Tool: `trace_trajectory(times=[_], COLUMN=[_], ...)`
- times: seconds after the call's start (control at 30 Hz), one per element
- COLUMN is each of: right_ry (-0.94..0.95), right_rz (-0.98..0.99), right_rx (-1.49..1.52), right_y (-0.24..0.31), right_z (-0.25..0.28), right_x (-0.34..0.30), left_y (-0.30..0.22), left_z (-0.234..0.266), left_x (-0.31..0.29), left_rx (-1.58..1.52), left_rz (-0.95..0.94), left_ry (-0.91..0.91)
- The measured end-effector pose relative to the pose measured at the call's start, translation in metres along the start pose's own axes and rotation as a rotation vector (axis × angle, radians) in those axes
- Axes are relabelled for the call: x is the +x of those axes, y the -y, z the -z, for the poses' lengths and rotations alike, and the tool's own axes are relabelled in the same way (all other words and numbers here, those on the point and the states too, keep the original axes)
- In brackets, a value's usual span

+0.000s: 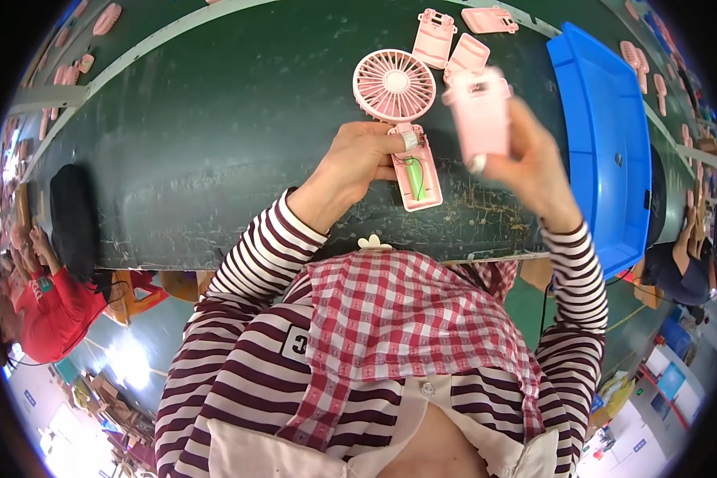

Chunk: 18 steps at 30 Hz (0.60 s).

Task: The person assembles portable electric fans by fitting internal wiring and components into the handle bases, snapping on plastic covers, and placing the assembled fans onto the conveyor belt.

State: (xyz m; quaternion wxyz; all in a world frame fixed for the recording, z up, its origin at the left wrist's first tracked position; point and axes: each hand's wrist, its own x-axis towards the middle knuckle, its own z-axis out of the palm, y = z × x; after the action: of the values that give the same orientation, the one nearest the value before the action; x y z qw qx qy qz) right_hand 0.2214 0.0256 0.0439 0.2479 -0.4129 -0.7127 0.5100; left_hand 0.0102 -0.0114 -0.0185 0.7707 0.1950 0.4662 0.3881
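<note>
A pink handheld fan (396, 84) lies on the dark green table, its round grille pointing away from me. Its handle (424, 195) is uncovered, showing a green battery (415, 177) and thin wires inside. My left hand (358, 159) grips the handle near its neck, thumb across the top. To the right, my right hand (534, 155) holds a pink handle cover (483, 111) raised above the table and apart from the fan; it is slightly blurred. Beyond it lie more pink covers: one upright (434, 38), one sideways (490, 20) and one partly hidden (468, 56).
A blue plastic tray (605, 159) stands along the right side of the table. Pink fans (107, 19) lie past the table's far-left edge, others (634, 60) at the far right. A person in red (56, 307) sits at left, another in dark clothing (681, 271) at right.
</note>
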Motion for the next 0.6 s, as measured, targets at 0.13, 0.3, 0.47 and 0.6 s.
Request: trace_trajectory(times=[0.13,0.3,0.47,0.6], right_ry=[0.104,-0.139,-0.292,-0.266], right_rz=[-0.246,0.043,0.222,0.229], right_rx=[0.165,-0.188,-0.850,-0.922], right_y=[-0.010,-0.026,-0.006,-0.003], right_z=[-0.029,-0.048,-0.058,-0.056], right_x=[0.000,-0.002,-0.001,0.004], left_y=[0.000,-0.004,-0.001,0.000], left_z=[-0.005,-0.010,-0.005,-0.005], left_x=[0.000,-0.003,0.000,0.001], left_rx=[-0.007,-0.007,0.000,0.024], left_rz=[0.007,-0.002,-0.006,0.015], left_ry=[-0.023,-0.078,-0.062,-0.051])
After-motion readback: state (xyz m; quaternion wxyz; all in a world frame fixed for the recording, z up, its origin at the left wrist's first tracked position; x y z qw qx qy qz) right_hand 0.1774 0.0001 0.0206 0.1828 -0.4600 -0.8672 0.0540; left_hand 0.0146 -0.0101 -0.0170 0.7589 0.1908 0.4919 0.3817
